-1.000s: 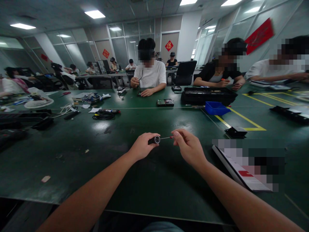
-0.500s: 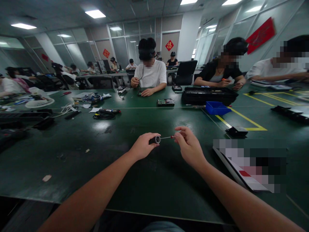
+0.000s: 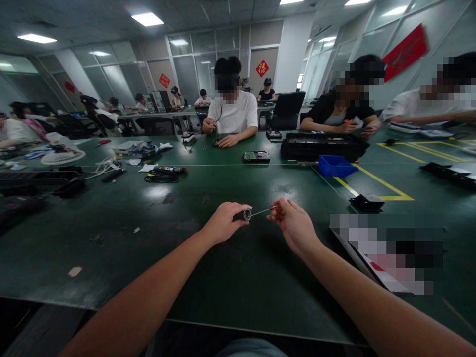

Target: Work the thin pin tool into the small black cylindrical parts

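Observation:
My left hand [image 3: 225, 222] is closed around a dark cylinder [image 3: 242, 215] with a pale ring at its end, which faces right. What kind of thing it is I cannot make out. A screwdriver [image 3: 262, 212] with a thin metal shaft and a red handle is pinched in the fingers of my right hand [image 3: 292, 220]. Its shaft slants down to the left, and its tip lies at or beside the ringed end; whether it touches I cannot tell. Most of the handle is hidden by my fingers. Both hands are over the green table [image 3: 223, 277].
Beyond my hands lies a bare hard drive [image 3: 256, 157]. To the right are a blue bin [image 3: 336, 166], a long black housing [image 3: 323, 145], a small black part [image 3: 367, 202] and a partly blurred white item [image 3: 394, 282]. A bundled black cable [image 3: 165, 174] lies left. Co-workers sit opposite.
My right fingers have curled further round the red handle. The screwdriver now slants more steeply, its handle end raised. My left hand and the cylinder have shifted slightly right.

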Tool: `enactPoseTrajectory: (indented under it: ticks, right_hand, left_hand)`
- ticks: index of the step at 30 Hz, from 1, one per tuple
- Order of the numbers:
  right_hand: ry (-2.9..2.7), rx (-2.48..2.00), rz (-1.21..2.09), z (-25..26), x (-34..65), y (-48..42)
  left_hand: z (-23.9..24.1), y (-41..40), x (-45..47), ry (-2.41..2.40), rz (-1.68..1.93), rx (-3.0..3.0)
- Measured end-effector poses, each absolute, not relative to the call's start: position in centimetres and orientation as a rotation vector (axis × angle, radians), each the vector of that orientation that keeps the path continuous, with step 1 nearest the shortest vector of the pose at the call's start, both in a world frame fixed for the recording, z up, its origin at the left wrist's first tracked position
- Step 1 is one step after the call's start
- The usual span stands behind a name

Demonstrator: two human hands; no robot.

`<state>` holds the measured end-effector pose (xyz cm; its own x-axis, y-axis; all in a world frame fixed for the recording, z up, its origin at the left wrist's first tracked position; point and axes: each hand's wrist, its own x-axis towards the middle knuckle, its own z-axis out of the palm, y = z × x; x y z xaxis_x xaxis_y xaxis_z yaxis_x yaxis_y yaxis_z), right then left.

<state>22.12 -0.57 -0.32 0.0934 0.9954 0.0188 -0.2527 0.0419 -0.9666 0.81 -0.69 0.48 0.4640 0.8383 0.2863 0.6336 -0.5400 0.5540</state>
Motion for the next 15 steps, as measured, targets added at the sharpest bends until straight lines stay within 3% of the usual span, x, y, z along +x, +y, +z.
enactPoseTrajectory:
  ticks: [15]
  right_hand:
    - [-1.455, -1.182, 0.781, 1.5, 22.3, -1.9]
  left_hand:
    - [0.6, -1.0, 0.8, 1.360, 0.782, 2.237]
